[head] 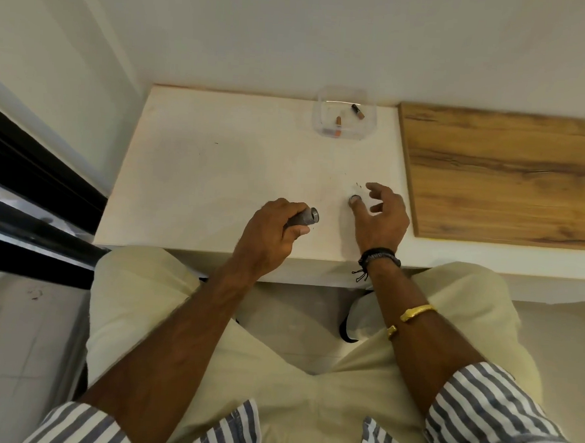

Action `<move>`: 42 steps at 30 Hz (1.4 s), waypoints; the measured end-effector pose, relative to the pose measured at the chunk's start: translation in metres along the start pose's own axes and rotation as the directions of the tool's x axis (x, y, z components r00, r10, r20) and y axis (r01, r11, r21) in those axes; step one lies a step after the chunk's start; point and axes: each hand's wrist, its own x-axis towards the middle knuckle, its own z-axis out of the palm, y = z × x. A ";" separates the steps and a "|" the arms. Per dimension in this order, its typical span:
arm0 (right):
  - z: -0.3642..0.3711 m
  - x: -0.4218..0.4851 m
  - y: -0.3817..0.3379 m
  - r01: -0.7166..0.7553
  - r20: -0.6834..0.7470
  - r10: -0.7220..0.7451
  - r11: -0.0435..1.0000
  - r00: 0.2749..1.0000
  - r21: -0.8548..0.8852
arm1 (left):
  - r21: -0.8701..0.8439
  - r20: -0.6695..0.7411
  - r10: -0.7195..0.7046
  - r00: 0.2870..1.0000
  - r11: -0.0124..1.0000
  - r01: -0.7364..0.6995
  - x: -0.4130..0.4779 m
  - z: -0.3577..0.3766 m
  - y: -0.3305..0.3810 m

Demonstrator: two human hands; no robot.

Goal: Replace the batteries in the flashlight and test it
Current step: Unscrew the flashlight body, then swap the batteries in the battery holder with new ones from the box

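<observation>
A person is sitting at a white counter [219,169] and looking down at both hands. The left hand [269,233] is wrapping its fingers tight around a gray flashlight [303,218]. The flashlight is lying low over the counter, near the front edge, about in the middle. Its round open end is sticking out of the fist and pointing to the right.

The right hand [382,216] is resting near the right edge of the white counter, close to the front. Its fingers are spread apart. The thumb is touching a small round gray cap [355,199] that is sitting on the counter. The hand is not closing around the cap. The two hands are near each other but not touching.

A clear plastic tray [367,128] is sitting at the back edge of the counter, toward the right corner. Small batteries [339,121] are lying inside it. A brown wooden board [510,173] is lying just beside the white counter on the right. The right arm is wearing a dark wristband [379,257] and a gold bangle [415,311].
</observation>
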 end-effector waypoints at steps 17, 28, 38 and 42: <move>-0.013 -0.034 -0.023 -0.798 0.749 0.303 0.363 0.589 0.481 | 0.667 0.172 0.259 0.950 0.679 -0.306 0.033 -0.020 0.033; -0.021 -0.018 -0.022 -0.735 0.658 0.327 0.334 0.678 0.590 | 0.211 -0.142 -0.058 0.988 0.973 0.088 0.030 -0.021 -0.004; -0.023 -0.026 -0.021 -0.736 0.702 0.234 0.307 0.673 0.604 | -0.128 -0.327 -0.222 0.919 0.974 0.190 0.029 -0.017 -0.016; -0.025 -0.027 -0.022 -0.727 0.705 0.205 0.325 0.679 0.605 | -0.155 -0.349 -0.215 0.912 0.973 0.170 0.032 -0.015 -0.015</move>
